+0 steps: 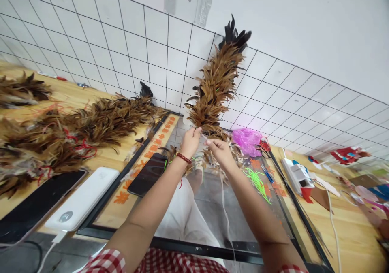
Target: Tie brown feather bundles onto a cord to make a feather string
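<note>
A long bundle of brown feathers point(215, 82) with black tips leans up against the wire grid. At its lower end my left hand point(191, 141) is closed, thumb and fingers pinching the base of the bundle. Just to the right, my right hand point(219, 149) pinches a thin white ribbon point(224, 200), which runs from the feather base and hangs down past the table edge. More loose feathers point(209, 157) lie beneath both hands on the glass tabletop point(212, 208).
Several finished-looking feather bundles point(100, 115) lie at left, near a white power bank point(83, 198) and a phone point(39, 208). Another phone point(148, 173) rests on the glass. At right are a purple plastic bag point(246, 141), green cords point(257, 182), scissors point(265, 153) and a power strip point(293, 175). A black wire grid point(146, 50) stands behind.
</note>
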`<action>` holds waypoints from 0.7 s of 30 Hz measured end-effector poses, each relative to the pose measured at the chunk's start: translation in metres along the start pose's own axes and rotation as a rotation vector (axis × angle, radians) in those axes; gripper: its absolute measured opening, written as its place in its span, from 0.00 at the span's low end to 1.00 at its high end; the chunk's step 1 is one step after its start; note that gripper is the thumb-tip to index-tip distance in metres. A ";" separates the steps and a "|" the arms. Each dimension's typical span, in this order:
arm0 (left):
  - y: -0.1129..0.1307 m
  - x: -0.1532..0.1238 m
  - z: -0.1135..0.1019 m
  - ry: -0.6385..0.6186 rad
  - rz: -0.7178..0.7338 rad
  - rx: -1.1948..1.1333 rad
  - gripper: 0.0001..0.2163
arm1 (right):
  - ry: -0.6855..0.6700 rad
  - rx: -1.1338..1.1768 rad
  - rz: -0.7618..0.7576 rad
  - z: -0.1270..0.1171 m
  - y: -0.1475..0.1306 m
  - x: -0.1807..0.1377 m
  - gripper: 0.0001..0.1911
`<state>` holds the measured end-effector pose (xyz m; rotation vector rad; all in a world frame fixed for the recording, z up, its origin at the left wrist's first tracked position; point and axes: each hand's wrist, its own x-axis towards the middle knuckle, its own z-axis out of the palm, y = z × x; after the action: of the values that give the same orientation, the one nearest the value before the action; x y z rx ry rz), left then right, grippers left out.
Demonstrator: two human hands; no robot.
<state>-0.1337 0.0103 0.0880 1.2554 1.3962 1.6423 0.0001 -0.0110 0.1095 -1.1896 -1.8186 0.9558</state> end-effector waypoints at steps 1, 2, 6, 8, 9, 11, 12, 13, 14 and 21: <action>0.000 0.000 -0.001 -0.005 0.038 0.094 0.15 | 0.038 -0.166 -0.097 -0.007 -0.006 0.000 0.17; 0.002 -0.001 -0.002 -0.019 0.067 0.182 0.15 | 0.061 -0.349 -0.191 -0.015 -0.015 0.001 0.16; 0.016 -0.013 0.001 -0.138 0.127 0.475 0.14 | -0.008 -1.014 -0.417 -0.042 -0.056 0.015 0.16; 0.023 -0.019 0.003 -0.204 0.151 0.587 0.14 | -0.130 -1.220 -0.466 -0.051 -0.074 0.025 0.15; 0.025 -0.021 0.004 -0.232 0.164 0.635 0.15 | -0.191 -1.285 -0.489 -0.054 -0.081 0.029 0.15; 0.029 -0.025 0.005 -0.289 0.200 0.712 0.16 | -0.287 -1.354 -0.535 -0.056 -0.091 0.035 0.14; 0.029 -0.027 0.005 -0.320 0.222 0.745 0.16 | -0.328 -1.368 -0.560 -0.056 -0.095 0.038 0.13; 0.030 -0.028 0.006 -0.350 0.244 0.777 0.16 | -0.372 -1.375 -0.589 -0.055 -0.097 0.040 0.12; 0.030 -0.030 0.007 -0.383 0.264 0.809 0.15 | -0.417 -1.377 -0.618 -0.053 -0.098 0.041 0.12; 0.034 -0.042 0.014 -0.449 0.356 0.916 0.17 | -0.432 -1.297 -0.543 -0.061 -0.084 0.059 0.08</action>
<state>-0.1023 -0.0303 0.1095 2.3175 1.7378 0.7694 0.0047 0.0313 0.2213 -1.0239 -3.0290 -0.4678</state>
